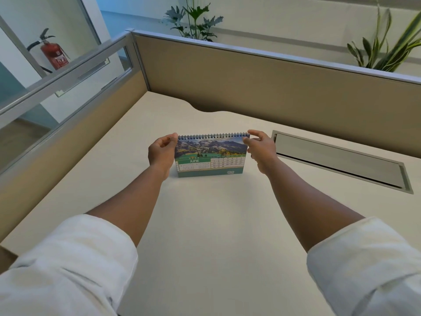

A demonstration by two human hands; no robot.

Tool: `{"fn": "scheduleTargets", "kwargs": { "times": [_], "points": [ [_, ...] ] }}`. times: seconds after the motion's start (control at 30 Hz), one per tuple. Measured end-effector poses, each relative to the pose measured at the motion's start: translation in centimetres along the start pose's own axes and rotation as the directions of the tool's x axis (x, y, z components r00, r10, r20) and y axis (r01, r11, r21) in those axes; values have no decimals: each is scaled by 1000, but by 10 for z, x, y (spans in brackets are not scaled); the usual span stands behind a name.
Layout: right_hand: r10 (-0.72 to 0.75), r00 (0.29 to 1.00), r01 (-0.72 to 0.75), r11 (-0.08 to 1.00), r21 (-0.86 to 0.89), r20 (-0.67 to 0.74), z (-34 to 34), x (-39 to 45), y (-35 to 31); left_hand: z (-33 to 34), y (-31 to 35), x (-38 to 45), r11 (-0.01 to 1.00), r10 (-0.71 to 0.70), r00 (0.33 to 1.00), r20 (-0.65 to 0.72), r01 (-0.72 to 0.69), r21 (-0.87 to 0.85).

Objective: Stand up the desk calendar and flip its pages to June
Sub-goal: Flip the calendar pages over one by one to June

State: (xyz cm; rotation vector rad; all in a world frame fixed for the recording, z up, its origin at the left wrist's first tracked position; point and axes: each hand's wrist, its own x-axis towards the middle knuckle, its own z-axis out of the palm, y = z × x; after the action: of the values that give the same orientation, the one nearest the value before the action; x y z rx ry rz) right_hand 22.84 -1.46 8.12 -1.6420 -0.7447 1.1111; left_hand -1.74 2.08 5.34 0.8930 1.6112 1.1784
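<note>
Both steps look done: desk calendar [210, 156] stands upright mid-tabletop [205, 224], JUNE page facing me. My left hand [162, 148] and right hand [259, 149] lightly pinch its top corners at the spiral binding. Only release remains, I judge.

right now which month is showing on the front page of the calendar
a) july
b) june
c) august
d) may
b: the desk calendar stands upright on the desk with JUNE printed on the green band under the mountain photo, while the left hand and right hand are at its top corners by the spiral binding.
</note>
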Motion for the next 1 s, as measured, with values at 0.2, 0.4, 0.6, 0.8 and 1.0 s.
{"fn": "scheduleTargets", "kwargs": {
  "times": [0.2,0.4,0.6,0.8,1.0],
  "points": [
    [19,1000,-20,999,-31,-17,0,0,0,-2,-1,0,1000,2,1000,5,-2,25],
    [28,999,-29,999,-26,-41,2,4,3,-2,-6,-1,999,4,1000,-18,-3,45],
    [7,997,-12,998,-58,-81,2,7,8,0,-7,-6,998,-16,999,-40,18,57],
    [18,998,-21,999,-41,-65,1,8,15,-2,-9,-1,990,-103,994,-31,105,91],
    [47,997,-49,998,-45,-57,3,15,16,-1,-9,2,986,-129,992,-12,130,105]
  ]
}}
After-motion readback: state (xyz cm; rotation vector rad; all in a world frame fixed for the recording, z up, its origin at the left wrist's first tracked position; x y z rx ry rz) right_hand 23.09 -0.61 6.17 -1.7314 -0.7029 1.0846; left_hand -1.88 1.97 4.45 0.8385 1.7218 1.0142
